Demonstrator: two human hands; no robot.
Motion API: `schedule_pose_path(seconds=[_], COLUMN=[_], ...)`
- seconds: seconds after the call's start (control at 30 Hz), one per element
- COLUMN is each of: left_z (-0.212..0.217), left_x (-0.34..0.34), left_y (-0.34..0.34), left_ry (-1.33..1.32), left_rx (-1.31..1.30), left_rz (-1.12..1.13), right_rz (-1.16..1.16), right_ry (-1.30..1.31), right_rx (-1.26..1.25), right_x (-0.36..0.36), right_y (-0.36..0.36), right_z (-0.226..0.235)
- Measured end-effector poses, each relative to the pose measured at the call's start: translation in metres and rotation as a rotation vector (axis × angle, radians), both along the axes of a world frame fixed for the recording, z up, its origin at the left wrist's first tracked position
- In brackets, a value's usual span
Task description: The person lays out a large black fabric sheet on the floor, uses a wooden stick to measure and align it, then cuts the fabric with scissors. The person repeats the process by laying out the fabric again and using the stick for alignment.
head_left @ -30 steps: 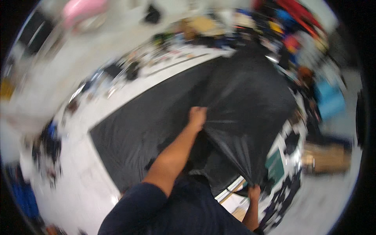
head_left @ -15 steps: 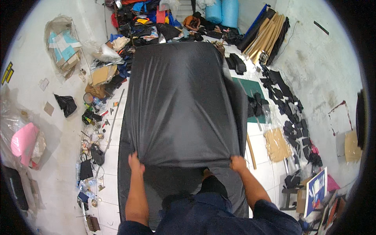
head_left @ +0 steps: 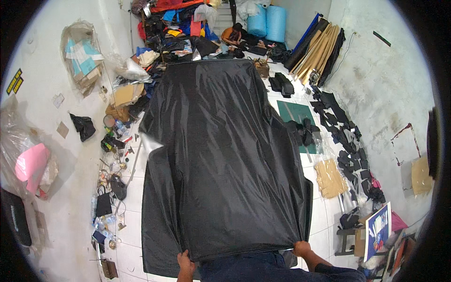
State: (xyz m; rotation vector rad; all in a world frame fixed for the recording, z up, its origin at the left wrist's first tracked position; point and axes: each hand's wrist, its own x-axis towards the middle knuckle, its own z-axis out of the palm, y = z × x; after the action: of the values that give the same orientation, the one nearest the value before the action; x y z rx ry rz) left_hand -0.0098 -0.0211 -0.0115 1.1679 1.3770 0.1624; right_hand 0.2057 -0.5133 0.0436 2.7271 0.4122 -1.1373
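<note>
A large sheet of black fabric (head_left: 230,169) stretches away from me over the white tiled floor, creased along its length. My left hand (head_left: 186,261) is closed on its near edge at the left. At the near right corner my right hand (head_left: 301,248) grips the same edge. More black fabric (head_left: 157,221) lies flat beneath it and shows along the left side. A small white patch (head_left: 151,144) shows where the sheet's left side is folded. My fingertips are partly hidden by the cloth.
Bottles, a black bag (head_left: 104,203) and small items line the left wall. On the right are a green cutting mat (head_left: 293,112), black cut pieces (head_left: 350,164) and a brown packet (head_left: 330,178). Cardboard tubes (head_left: 317,51) lean at the back right. A person (head_left: 231,35) sits at the far end.
Both hands have come toward me, drawing the fabric's near edge back against my body. The raised, billowing sheet has sunk lower and become more wrinkled.
</note>
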Motion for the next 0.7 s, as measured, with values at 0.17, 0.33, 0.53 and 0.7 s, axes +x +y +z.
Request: schedule_pose_path(seconds=[0.17,0.33,0.53,0.7], left_z=[0.012,0.024,0.074,0.075], left_x=[0.02,0.059,0.097,0.025], left_y=[-0.03,-0.049,-0.095,-0.12], left_ry=[-0.303,-0.42,-0.497,-0.423], left_rx=[-0.122,-0.036,0.054,0.132], left_rz=[0.417,0.346,0.259,0.282], right_rz=[0.016,0.0,-0.062,0.023], right_ry=[-0.203,-0.274,-0.311,-0.219], right_rx=[0.097,0.135,0.263,0.296], right_x=[0.024,0.045,0.075,0.013], right_y=[-0.024,-0.06,-0.079,-0.101], right_z=[0.008,0.008,0.032,-0.015])
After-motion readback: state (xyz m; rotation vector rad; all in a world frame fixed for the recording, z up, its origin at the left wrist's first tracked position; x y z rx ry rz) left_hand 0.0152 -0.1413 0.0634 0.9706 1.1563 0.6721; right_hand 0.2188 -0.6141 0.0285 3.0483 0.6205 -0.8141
